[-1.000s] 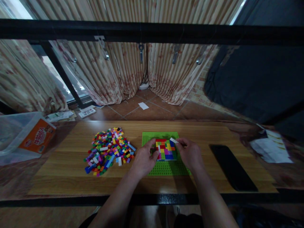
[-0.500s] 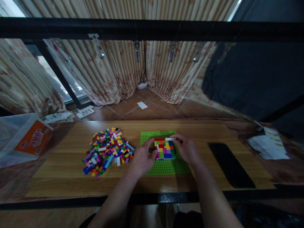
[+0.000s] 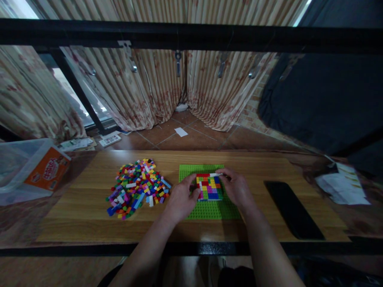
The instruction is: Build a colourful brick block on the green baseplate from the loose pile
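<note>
Currently the multicoloured brick build (image 3: 209,189) sits on a green baseplate (image 3: 206,211), the right hand (image 3: 238,189) pinching a white brick (image 3: 214,174) along its far edge. The left hand (image 3: 182,199), thumb and forefinger spread, flanks its left side. Loose bricks (image 3: 139,187) crowd near that hand; bare tabletop (image 3: 257,215) separates the baseplate from a black slab (image 3: 293,209). Beyond the table's left edge stands a clear bin (image 3: 18,159), contents indistinct.

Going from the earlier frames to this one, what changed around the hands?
The white brick, tilted in the right hand a second ago, now lies level beside the red brick on the far edge. The right fingers remain at its right end; any release is unclear. The left hand, green baseplate and loose brick pile stayed put.
</note>
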Tool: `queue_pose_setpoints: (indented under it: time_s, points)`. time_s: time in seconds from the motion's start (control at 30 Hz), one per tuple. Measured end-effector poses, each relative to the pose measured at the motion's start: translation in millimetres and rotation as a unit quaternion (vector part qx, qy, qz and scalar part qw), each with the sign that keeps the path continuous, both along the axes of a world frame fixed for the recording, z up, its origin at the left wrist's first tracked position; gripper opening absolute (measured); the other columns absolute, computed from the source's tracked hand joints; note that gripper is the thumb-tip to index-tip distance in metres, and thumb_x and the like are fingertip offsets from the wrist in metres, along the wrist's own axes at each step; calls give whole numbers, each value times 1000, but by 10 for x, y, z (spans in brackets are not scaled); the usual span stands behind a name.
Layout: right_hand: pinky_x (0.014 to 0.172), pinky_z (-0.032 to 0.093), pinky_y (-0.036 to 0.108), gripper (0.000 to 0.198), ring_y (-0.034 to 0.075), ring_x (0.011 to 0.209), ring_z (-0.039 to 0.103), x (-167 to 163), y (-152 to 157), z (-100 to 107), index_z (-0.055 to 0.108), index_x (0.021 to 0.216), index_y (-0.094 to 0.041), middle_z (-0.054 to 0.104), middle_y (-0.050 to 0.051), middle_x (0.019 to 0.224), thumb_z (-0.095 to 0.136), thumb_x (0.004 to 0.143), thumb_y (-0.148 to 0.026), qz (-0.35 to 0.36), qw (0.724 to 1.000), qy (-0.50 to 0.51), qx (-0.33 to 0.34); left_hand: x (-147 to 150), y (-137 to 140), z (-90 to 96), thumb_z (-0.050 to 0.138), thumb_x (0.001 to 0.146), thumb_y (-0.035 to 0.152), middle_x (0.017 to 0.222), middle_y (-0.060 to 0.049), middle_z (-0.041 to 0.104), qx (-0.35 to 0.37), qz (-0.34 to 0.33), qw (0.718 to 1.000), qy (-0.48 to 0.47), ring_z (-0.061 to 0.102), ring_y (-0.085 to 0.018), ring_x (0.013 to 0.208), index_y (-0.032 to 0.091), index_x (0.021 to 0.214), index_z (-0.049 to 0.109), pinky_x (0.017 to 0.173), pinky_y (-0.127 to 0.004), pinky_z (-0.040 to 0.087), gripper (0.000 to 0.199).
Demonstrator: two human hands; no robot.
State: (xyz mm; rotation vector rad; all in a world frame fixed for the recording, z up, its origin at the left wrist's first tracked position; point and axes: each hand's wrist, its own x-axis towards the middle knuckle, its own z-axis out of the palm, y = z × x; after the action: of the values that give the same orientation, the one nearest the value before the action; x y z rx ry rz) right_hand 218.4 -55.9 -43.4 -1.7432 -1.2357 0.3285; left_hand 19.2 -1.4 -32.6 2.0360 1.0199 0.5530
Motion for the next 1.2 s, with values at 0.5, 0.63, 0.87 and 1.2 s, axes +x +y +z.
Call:
queue_pose_setpoints:
  time_s: [0.5, 0.63, 0.87, 1.2]
  points:
    - [83, 53, 39, 26, 23, 86, 69, -70, -72, 64, 73, 94, -20, 75, 7, 95, 64, 79, -40, -13, 998, 64, 26, 5, -35, 69, 55, 85, 23, 133, -9, 59, 11, -7, 1000, 11, 65, -20, 107, 18, 128, 56, 96, -34, 52, 44]
    - [82, 53, 38, 23, 22, 85, 69, -160, -65, 105, 74, 91, -22, 75, 6, 93, 64, 80, -39, 16, 998, 55, 13, 1, -34, 41, 54, 86, 26, 135, -10, 58, 20, -13, 1000, 9, 65, -20, 106, 17, 128, 55, 96, -34, 52, 43]
    - [76, 50, 33, 19, 20, 80, 66, -205, -48, 148, 72, 83, -23, 73, 4, 86, 60, 82, -36, 43, 999, 2, 4, 0, -48, 85, 54, 86, 23, 131, -10, 60, 12, -13, 1000, 13, 66, -20, 103, 17, 127, 55, 94, -33, 53, 41]
    - [82, 47, 37, 18, 22, 86, 63, -201, -23, 155, 70, 81, -24, 71, 5, 86, 55, 84, -32, 31, 996, -85, 19, -2, -44, 79, 55, 86, 24, 130, -10, 60, 8, -13, 1000, 3, 66, -20, 104, 17, 127, 55, 95, -33, 53, 41]
